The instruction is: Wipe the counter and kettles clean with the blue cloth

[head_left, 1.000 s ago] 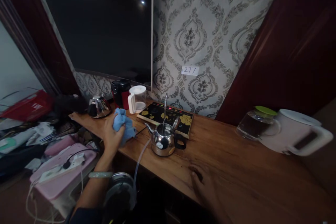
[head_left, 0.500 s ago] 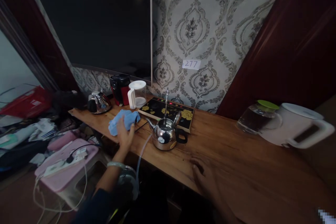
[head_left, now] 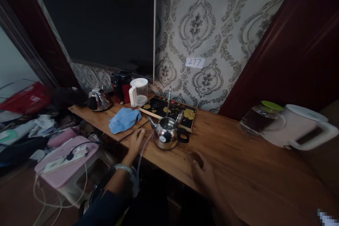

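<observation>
A blue cloth (head_left: pixel 124 119) lies loose on the wooden table (head_left: pixel 238 162), left of a small steel kettle (head_left: pixel 166 135). My left hand (head_left: pixel 136 141) rests on the table's front edge, between the cloth and the kettle, next to a clear hose (head_left: pixel 141 155); it holds nothing and its fingers are apart. My right hand (head_left: pixel 205 176) lies flat on the tabletop, to the right of and nearer than the kettle, also holding nothing.
A black flowered hotplate (head_left: pixel 169 109) sits behind the kettle. A white-lidded jug (head_left: pixel 138 92), a red-and-black appliance (head_left: pixel 121 86) and a second steel kettle (head_left: pixel 99 99) stand at the back left. A glass pot (head_left: pixel 261 122) and white kettle (head_left: pixel 299 130) sit right. Clutter and a pink stool (head_left: pixel 63 166) fill the left floor.
My left hand set the blue cloth down on the table, let go of it and moved right to the table edge beside the kettle. My right hand stayed put.
</observation>
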Motion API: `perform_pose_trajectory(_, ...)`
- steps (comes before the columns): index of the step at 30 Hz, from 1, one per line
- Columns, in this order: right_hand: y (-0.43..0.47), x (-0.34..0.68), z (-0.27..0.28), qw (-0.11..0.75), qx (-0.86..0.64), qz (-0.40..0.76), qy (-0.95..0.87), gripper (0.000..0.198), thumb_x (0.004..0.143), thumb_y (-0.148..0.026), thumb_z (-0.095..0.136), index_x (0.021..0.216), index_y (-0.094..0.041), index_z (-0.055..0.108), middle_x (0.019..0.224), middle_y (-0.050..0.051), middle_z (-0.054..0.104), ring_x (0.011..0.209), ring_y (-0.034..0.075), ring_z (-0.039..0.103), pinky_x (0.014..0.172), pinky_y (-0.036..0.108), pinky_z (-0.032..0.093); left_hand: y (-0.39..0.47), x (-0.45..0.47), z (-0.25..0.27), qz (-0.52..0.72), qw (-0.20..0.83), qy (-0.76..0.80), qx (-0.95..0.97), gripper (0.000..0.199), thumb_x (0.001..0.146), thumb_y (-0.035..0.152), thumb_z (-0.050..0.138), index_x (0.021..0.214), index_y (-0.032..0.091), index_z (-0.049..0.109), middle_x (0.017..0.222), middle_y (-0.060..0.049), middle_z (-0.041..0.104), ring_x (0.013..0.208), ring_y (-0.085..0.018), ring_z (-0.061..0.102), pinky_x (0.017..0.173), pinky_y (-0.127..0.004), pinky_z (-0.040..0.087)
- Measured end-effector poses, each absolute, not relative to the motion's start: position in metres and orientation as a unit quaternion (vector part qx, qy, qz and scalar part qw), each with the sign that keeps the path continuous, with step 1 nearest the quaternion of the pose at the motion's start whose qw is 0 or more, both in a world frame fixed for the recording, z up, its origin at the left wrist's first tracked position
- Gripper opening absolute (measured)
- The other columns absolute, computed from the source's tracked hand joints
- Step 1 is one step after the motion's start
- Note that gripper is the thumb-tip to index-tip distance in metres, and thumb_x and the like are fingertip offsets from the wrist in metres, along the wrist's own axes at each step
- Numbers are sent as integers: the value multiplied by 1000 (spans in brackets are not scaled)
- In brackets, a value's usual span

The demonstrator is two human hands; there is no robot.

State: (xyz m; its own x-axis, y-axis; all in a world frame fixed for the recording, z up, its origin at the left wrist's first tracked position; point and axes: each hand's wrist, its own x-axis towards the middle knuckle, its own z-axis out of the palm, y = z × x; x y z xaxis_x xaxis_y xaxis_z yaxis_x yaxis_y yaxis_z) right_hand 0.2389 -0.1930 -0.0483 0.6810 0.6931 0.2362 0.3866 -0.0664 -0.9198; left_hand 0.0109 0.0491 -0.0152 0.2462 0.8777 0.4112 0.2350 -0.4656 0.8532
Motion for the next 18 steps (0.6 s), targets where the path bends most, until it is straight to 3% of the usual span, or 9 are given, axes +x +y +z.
perform_pose_trajectory(6,-149,236,-34,612,-679,150,-377,63,83,-38,55,143,-18,50,141,14,60,124,27,61,105,45,50,44,12,-12,459,326,391,728,49,91,59,45,84,17,69,88,-9,74,85,-24,67,81,-37,54)
perform_pose_trajectory(14,-120,231,-39,649,-650,130,-375,59,86,-39,56,140,-18,51,145,14,56,135,27,52,113,46,42,45,14,-13,447,294,388,751,40,89,51,48,75,18,68,79,-7,72,77,-24,66,73,-35,52)
perform_pose_trajectory(18,-121,226,-40,669,-633,141,-364,57,88,-40,56,140,-19,51,140,13,61,128,27,58,109,46,45,46,14,-15,444,288,386,755,39,90,49,48,80,18,70,82,-7,73,79,-24,67,75,-35,52)
